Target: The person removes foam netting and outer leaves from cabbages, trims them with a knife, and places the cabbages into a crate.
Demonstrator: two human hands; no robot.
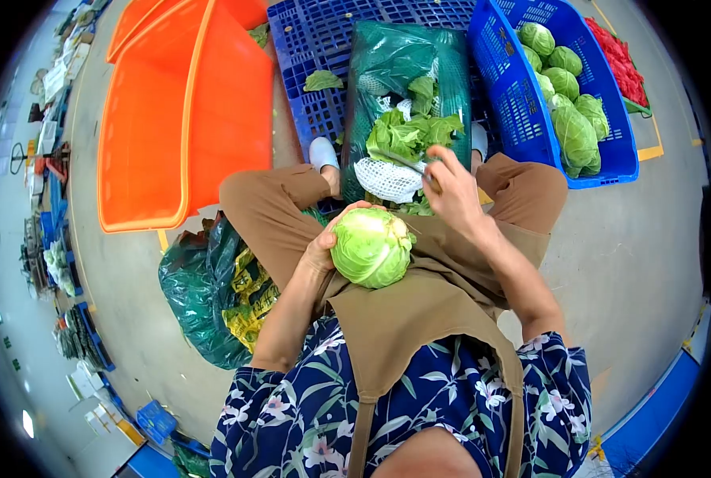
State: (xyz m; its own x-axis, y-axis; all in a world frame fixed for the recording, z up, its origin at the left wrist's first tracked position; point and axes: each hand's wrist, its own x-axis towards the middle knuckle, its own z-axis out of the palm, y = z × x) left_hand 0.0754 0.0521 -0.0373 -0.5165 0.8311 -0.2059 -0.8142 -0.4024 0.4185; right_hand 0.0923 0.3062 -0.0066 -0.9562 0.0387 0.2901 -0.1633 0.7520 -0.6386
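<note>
- Left hand (322, 247): clamped on cabbage (371, 250), over brown apron (419, 327).
- Right hand (457, 195): closed on knife (402, 160), beyond cabbage, to its right.
- Loose leaves (403, 137): beyond cabbage, atop green bag (378, 49).
- Blue crate (521, 115): right of cabbage.

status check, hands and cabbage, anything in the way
Left hand cradling cabbage. Right hand gripping knife, apart from cabbage. Loose leaves heaped beyond, none blocking cabbage.

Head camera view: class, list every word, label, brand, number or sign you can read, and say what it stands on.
No text is clear enough to quote.
Blue crate: letter-like marks on its side, too blurred to read.
Dark green bag: black marks on its creased yellow part, unreadable.
</note>
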